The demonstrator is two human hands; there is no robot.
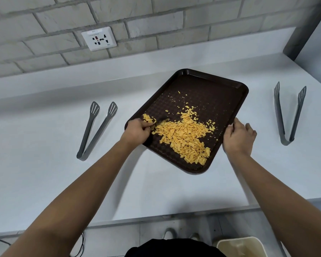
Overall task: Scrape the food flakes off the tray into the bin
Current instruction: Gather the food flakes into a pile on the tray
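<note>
On the white counter (44,182), backed by a pale brick wall (44,19), a dark brown tray (202,89) lies turned at an angle near the middle of the view, its far corner toward 12 o'clock and its near corner toward 6 o'clock. Two bare arms reach up from the bottom of the view to its two sides. A heap of yellow food flakes (183,138) sits in the tray's near half, spreading toward the 5 o'clock corner, with scattered crumbs trailing toward the tray's middle. At 5 o'clock from the tray, down below the counter edge, the rim of a cream bin (239,243) shows at the bottom of the view.

The right hand (238,138) grips the tray's rim at 3 o'clock, thumb on the tray side of the edge and fingers curled round the outside. The left hand (136,131) sits at the tray's 9 o'clock edge, fingers closed and pressed among the flakes; something dark and blurred shows just past them, and what it is cannot be told.

One pair of grey tongs (95,130) lies well apart at 9 o'clock, arms spread; another pair of tongs (287,114) lies at 3 o'clock likewise. A white wall socket (99,38) sits at 11 o'clock.
</note>
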